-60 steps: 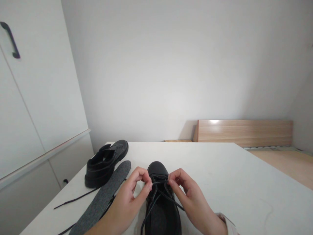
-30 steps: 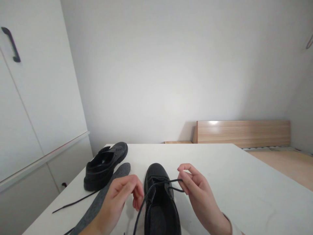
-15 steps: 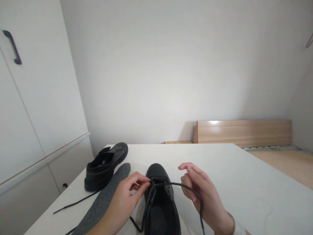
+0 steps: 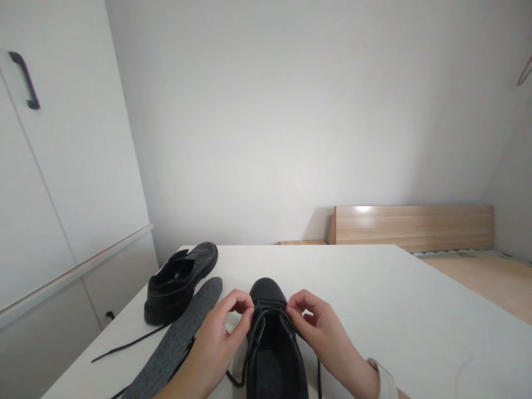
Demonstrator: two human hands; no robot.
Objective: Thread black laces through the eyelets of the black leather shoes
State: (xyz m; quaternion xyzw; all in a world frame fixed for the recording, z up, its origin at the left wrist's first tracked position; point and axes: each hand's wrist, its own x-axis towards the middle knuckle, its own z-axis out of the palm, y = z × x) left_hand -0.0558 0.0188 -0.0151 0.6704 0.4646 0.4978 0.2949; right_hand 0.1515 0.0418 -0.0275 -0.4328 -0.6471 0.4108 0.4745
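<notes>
A black leather shoe [image 4: 268, 291] stands on the white table [image 4: 374, 310] right in front of me, toe pointing away. My left hand [image 4: 220, 341] pinches the black shoelace [image 4: 260, 324] at the shoe's left eyelets. My right hand [image 4: 320, 332] pinches the lace at the right eyelets, and the loose end hangs down toward the bottom edge. Both hands flank the shoe's opening.
A second black shoe [image 4: 180, 280] without a lace stands at the table's left rear. A grey insole [image 4: 178, 338] and a loose black lace [image 4: 124, 346] lie beside it. White cupboard doors [image 4: 62, 166] stand at the left. A wooden bed frame [image 4: 415, 224] is behind the table.
Both hands came back together at the shoe's eyelets. The right hand, which had drawn the lace out to the right, now pinches it close to the shoe.
</notes>
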